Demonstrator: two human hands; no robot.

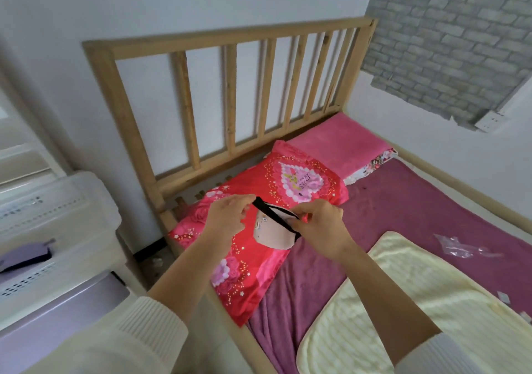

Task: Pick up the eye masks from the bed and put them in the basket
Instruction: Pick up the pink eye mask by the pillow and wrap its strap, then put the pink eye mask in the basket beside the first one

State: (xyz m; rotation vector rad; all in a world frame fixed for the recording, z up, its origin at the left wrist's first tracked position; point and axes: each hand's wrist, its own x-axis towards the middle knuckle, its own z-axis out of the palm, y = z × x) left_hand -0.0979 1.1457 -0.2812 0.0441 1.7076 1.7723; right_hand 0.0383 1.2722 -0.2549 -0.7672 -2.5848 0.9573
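Both hands point(227, 215) point(319, 224) stretch eye mask point(273, 234) strap.

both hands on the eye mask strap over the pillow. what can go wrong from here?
1. The left hand and right hand pinch only the thin black strap; the eye mask hangs below and could slip free.
2. The white basket sits off the bed to the left, so the carry crosses the wooden bed frame, where a stretched strap might snag.
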